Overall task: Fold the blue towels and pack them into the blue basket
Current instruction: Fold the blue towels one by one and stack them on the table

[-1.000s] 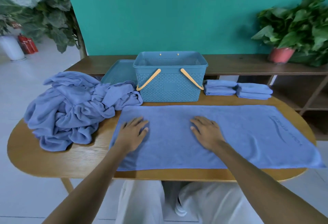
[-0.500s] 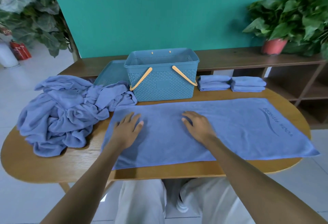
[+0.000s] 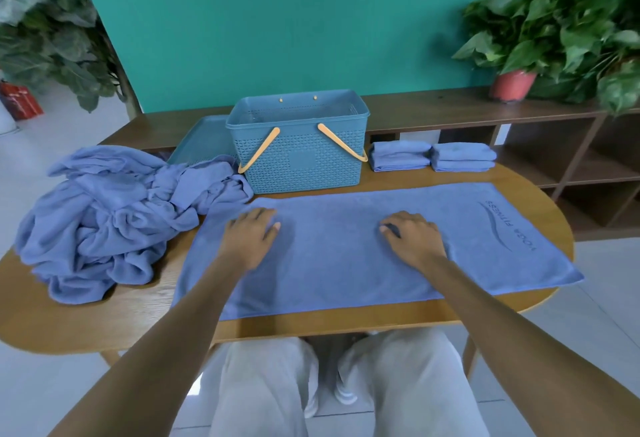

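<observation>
Head view shows, at the bottom of the frame, the person's legs in light trousers (image 3: 263, 391) under the near edge of the wooden desk (image 3: 104, 319). Both bare forearms reach up from the lower corners to the middle of the frame. On the desk a blue towel (image 3: 346, 263) lies spread flat, its long side running left to right, with a printed logo (image 3: 502, 225) near its right end. The left hand (image 3: 251, 237) rests palm down on the left part of this towel, fingers straight and a little spread, gripping nothing. The right hand (image 3: 414, 241) lies on the middle of the towel, its fingers bent a little at the knuckles with the tips pressing the cloth; it holds nothing.

At the left of the frame a heap of unfolded towels (image 3: 104, 215) lies on the desk. Behind the spread towel stands the blue basket (image 3: 301, 159), upright, its two yellow handles hanging down on the front wall. A blue lid (image 3: 204, 140) lies just left of it, behind the heap. Right of the basket two folded towels (image 3: 431, 156) lie side by side. Farther back are a wooden shelf (image 3: 433, 109), a potted plant (image 3: 512, 85) at the upper right and a green wall (image 3: 277, 21).
</observation>
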